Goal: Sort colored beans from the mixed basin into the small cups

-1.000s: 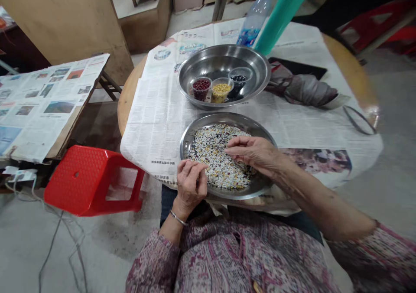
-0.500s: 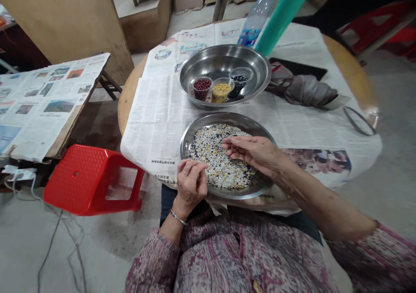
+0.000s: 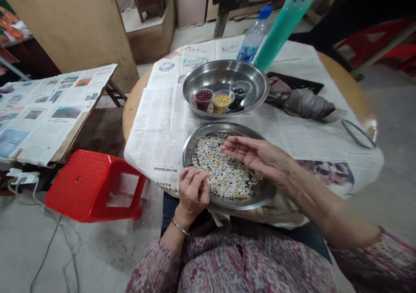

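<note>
A shallow steel plate [image 3: 276, 193] holds a spread of white, black, yellow and a few dark red beans or grains [image 3: 224, 171]. Over its right side is my right hand [image 3: 260, 154], palm tipped upward and fingers lightly curled, with a few small yellow beans [image 3: 237, 150] lying on them. My left hand [image 3: 194, 191] stays at the plate's left front rim, fingers curled in with thumb near the fingertips; whatever is inside it is hidden. Behind, a deeper steel basin [image 3: 208, 74] holds clear cups of red beans [image 3: 204, 98], yellow beans [image 3: 222, 101] and black beans [image 3: 240, 91].
Newspaper [image 3: 156, 124] covers the round table. Behind the basin stand a blue-capped bottle [image 3: 255, 35] and a tall teal bottle [image 3: 282, 28]. A grey cloth bundle [image 3: 302, 100] lies right. On the floor at left is a red stool [image 3: 84, 184], beside a newspaper-covered low table [image 3: 55, 111].
My right hand has rolled from fingers down to palm more upward, showing yellow beans on the fingers. My left hand keeps its curled pose. The view has tilted slightly up.
</note>
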Demonstrator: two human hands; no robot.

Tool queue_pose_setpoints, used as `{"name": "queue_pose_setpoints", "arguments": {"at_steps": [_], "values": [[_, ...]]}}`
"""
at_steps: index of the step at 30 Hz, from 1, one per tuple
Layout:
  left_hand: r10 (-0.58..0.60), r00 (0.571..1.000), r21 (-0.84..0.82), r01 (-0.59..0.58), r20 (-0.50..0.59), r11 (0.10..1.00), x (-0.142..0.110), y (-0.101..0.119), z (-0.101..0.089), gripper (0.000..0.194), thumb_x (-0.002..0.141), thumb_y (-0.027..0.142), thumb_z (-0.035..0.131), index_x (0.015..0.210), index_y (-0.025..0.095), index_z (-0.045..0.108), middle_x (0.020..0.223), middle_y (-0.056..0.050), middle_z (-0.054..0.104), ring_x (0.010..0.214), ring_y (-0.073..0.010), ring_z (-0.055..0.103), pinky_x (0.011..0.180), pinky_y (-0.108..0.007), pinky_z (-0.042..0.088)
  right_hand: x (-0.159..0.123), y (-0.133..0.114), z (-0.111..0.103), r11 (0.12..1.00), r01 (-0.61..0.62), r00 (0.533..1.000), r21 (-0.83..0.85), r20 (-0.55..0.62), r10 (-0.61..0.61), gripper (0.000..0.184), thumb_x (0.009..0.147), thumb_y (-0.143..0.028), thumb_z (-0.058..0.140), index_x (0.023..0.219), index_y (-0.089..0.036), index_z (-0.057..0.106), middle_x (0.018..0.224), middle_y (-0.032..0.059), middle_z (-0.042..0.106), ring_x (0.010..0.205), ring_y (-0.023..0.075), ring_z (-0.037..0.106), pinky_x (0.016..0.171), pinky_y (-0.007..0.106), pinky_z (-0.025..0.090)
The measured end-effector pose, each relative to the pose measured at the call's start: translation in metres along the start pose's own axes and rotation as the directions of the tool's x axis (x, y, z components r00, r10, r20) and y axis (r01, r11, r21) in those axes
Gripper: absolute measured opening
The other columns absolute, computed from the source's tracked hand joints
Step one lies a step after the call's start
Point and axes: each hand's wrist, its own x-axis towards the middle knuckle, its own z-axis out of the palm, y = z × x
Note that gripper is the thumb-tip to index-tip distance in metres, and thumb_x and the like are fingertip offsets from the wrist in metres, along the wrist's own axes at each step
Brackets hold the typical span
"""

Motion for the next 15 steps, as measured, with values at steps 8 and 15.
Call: {"name": "queue_pose_setpoints", "arguments": {"at_steps": [8, 15], "values": [[0.002, 1.0, -0.008, -0.002, -0.004, 1.0, -0.002, -0.002, 0.0, 0.021, 0.09, 0.005, 0.052, 0.101, 0.019, 0.063, 0.088, -0.003, 0.072, 0.087, -0.0161, 0.067, 0.095, -0.037, 0.049, 0.051, -0.074, 0.031, 0.871, 0.481, 0.876, -0.101, 0.007, -0.483, 0.015, 0.091, -0.02, 0.057, 0.08, -0.023, 0.066, 0.088, 0.0057, 0.073, 0.098, 0.0182, 0.07, 0.103, 0.041, 0.056], [-0.012, 1.0, -0.011, 0.012, 0.006, 1.0, -0.003, -0.003, -0.001, 0.018, 0.092, 0.01, 0.051, 0.1, 0.019, 0.063, 0.087, -0.003, 0.072, 0.085, -0.0165, 0.067, 0.094, -0.038, 0.05, 0.099, -0.09, 0.05, 0.514, 0.582, 0.726, -0.63, 0.117, -0.678, 0.03, 0.096, -0.039, 0.055, 0.077, -0.021, 0.069, 0.094, 0.0085, 0.076, 0.102, 0.0248, 0.069, 0.108, 0.05, 0.045]]}}
